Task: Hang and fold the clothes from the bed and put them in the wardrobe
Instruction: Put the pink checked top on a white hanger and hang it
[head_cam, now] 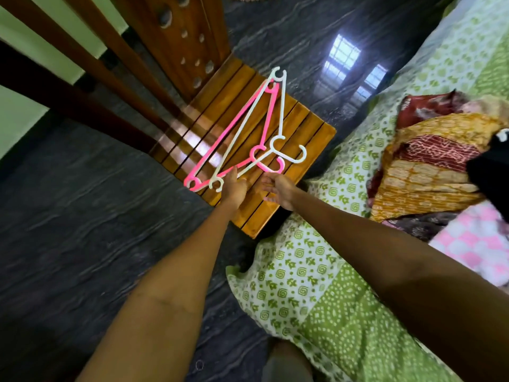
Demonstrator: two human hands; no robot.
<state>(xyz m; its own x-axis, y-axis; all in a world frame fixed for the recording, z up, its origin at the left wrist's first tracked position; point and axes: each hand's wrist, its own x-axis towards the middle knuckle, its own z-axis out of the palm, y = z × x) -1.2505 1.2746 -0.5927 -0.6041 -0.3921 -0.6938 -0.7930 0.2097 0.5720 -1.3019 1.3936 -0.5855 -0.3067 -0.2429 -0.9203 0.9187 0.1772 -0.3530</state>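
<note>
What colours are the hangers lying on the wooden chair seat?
One pink hanger and one white hanger, overlapping on the chair seat; shown in the head view.

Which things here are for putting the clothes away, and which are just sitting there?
For the job:
- pink hanger
- white hanger
- pile of clothes on the bed
- left hand, at the hangers
- right hand

Just there:
- wooden chair under the hangers
- dark floor

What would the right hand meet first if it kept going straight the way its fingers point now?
Probably the pink hanger: its hook sits just beyond the right hand, above the wooden chair seat. Depth is unclear, so whether the fingertips already touch it cannot be told.
</note>
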